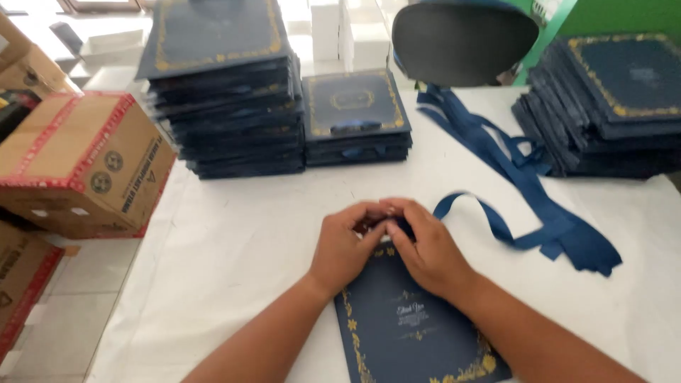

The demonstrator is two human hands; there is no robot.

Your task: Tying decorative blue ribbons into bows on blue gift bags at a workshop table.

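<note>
A flat navy paper bag with gold floral borders [411, 333] lies on the white table [234, 262] in front of me. My left hand [344, 245] and my right hand [425, 248] meet at the bag's top edge, fingers pinched together there. A navy ribbon [489, 220] loops away from my right hand's fingertips to the right; the spot where it meets the bag is hidden by my fingers.
A tall pile of navy bags [227, 92] and a shorter pile [357, 117] stand at the back. Another pile [610, 106] sits at the right. Loose ribbons [511, 152] trail across the table. Cardboard boxes [78, 163] stand at the left, a dark chair back [461, 39] behind.
</note>
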